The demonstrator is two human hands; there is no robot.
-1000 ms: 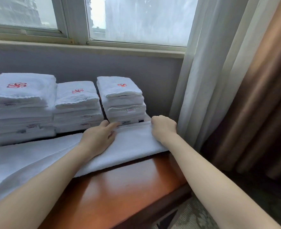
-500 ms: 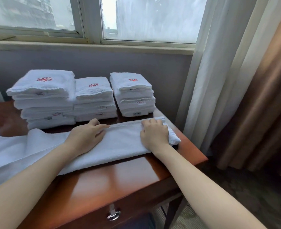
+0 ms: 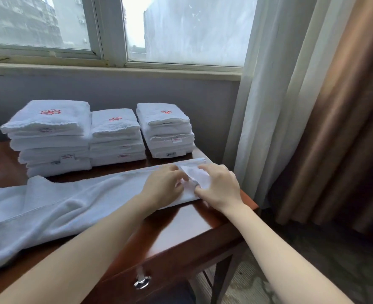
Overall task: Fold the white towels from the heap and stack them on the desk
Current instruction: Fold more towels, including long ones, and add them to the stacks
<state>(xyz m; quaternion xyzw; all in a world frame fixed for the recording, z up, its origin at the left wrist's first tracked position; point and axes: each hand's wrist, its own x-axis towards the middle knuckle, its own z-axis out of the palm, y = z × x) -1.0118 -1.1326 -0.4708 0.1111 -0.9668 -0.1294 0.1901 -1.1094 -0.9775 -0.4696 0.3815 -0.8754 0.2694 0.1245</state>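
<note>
desktop (image 3: 181, 235) of reddish wood, and across it we see a long white towel (image 3: 71, 205) laid out as a lengthwise strip. its left part spreads wide and rumpled toward the near left corner. its right end stops just short of the desktop's right edge. we see both hands at that right end. the left hand (image 3: 163, 186) rests on top of the towel, fingers curled into the cloth. the right hand (image 3: 219, 189) is just beside it, thumb and fingers pinching a small raised fold that bunches between the two hands. behind the strip, three stacks of folded towels (image 3: 115, 137) stand side by side under a window (image 3: 181, 29), each topped with a red emblem. a sheer curtain (image 3: 262, 95) and a brown curtain (image 3: 339, 128) hang at the right.
</note>
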